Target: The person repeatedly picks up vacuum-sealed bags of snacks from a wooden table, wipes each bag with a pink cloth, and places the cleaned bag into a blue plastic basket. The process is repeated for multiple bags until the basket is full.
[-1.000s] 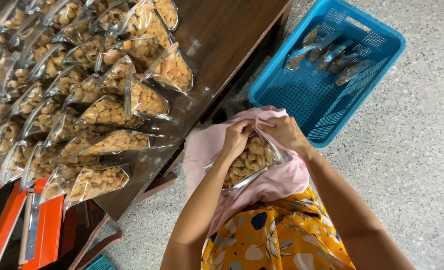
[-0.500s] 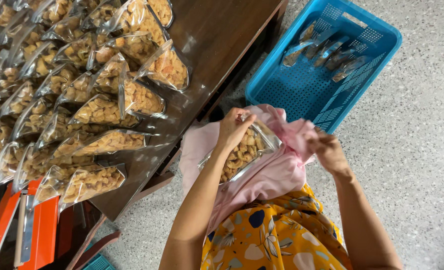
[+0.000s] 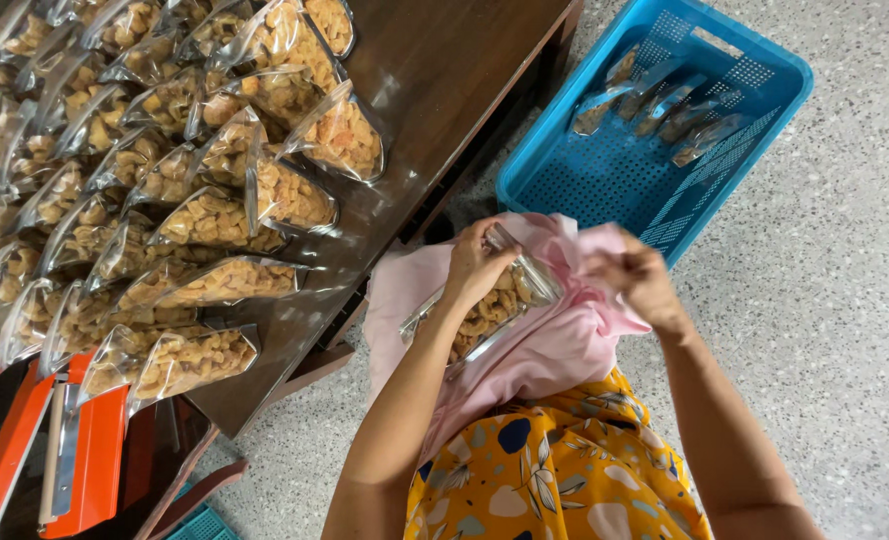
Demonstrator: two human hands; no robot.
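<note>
My left hand [image 3: 476, 262] grips the top of a clear bag of golden snack pieces [image 3: 489, 305] that rests on a pink cloth [image 3: 554, 340] over my lap. My right hand [image 3: 632, 278] sits at the bag's right, fingers curled on the pink cloth near the bag's corner; whether it pinches the bag or only the cloth is unclear. Below the cloth shows my yellow flowered dress [image 3: 554, 470].
Several filled clear snack bags [image 3: 214, 215] lie in rows on a dark wooden table [image 3: 444, 70] at left. A blue plastic crate [image 3: 654, 140] on the speckled floor holds several bags. An orange sealing tool [image 3: 74, 450] sits at the lower left.
My right hand left the bag's top, swung out to the right, and has come back to the bag's right corner. The left hand kept its hold on the bag.
</note>
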